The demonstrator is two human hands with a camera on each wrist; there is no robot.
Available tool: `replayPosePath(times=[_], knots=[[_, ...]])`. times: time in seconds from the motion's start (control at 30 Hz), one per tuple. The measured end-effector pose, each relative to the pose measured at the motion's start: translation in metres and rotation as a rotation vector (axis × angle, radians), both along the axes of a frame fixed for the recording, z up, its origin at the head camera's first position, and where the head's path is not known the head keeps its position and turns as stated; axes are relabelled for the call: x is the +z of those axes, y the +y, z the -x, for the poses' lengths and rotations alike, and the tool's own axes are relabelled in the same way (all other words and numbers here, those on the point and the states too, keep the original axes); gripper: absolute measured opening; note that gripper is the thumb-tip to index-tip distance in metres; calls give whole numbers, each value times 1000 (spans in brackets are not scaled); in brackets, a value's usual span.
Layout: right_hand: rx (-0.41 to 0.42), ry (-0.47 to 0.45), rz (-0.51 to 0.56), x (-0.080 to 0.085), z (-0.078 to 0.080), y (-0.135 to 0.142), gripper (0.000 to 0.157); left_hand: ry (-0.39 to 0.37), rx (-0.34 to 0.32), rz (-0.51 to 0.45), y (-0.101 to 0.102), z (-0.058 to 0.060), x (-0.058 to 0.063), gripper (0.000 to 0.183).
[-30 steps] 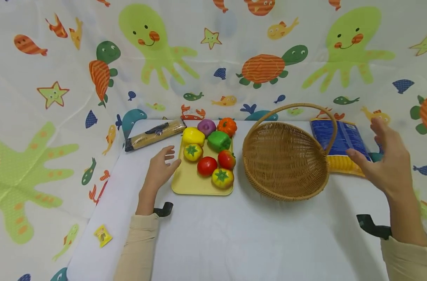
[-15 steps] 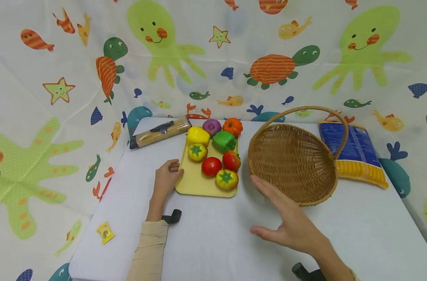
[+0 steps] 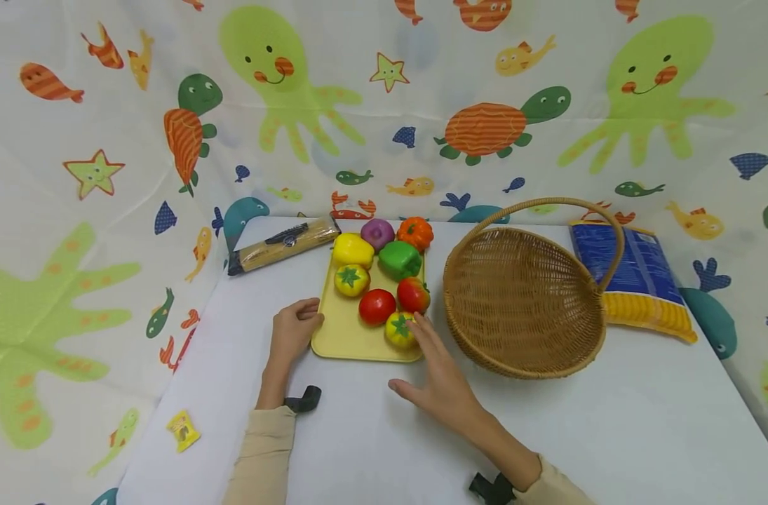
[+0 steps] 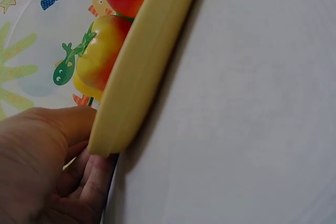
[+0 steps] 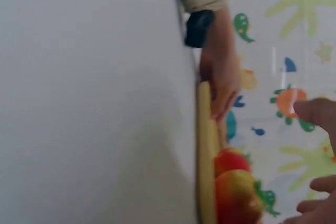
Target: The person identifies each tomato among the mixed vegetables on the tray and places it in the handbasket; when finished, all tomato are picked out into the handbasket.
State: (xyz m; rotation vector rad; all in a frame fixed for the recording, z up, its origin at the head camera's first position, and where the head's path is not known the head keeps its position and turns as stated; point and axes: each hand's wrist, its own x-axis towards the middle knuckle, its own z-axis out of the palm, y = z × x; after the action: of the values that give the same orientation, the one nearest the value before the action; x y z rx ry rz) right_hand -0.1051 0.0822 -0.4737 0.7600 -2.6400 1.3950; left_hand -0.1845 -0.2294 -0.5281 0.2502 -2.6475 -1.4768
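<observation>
A pale yellow tray (image 3: 339, 342) carries several toy vegetables, among them a red tomato (image 3: 376, 306), a green pepper (image 3: 399, 260) and a purple onion (image 3: 377, 233). My left hand (image 3: 291, 333) pinches the tray's left edge; in the left wrist view the thumb lies over the rim and the fingers (image 4: 100, 179) are curled beneath. At the tray's front right corner, my right hand (image 3: 445, 389) has its fingers extended and thumb spread, holding nothing. Its fingertips overlap a yellow toy vegetable with a green star-shaped top (image 3: 399, 330) in the head view.
Right of the tray stands a wicker basket (image 3: 525, 301) with a tall handle. A blue and yellow bag (image 3: 630, 273) lies behind it. A pack of spaghetti (image 3: 285, 245) lies at the back left, a small yellow packet (image 3: 183, 430) at the front left.
My right hand has swept left from beyond the basket, passing in front of it, to the tray's right corner. The left hand has gone from beside the tray to gripping its edge.
</observation>
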Motion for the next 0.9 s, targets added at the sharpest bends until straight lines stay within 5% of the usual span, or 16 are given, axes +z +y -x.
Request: replayPosePath(times=[0.23, 0.5, 0.9], knots=[[-191, -96, 97, -24, 24, -8, 94, 2, 23, 6, 3, 1, -4, 37], [-236, -204, 160, -34, 36, -11, 94, -8, 20, 4, 1, 1, -2, 37], [-249, -249, 164, -41, 42, -14, 87, -19, 34, -4, 0, 0, -5, 37]])
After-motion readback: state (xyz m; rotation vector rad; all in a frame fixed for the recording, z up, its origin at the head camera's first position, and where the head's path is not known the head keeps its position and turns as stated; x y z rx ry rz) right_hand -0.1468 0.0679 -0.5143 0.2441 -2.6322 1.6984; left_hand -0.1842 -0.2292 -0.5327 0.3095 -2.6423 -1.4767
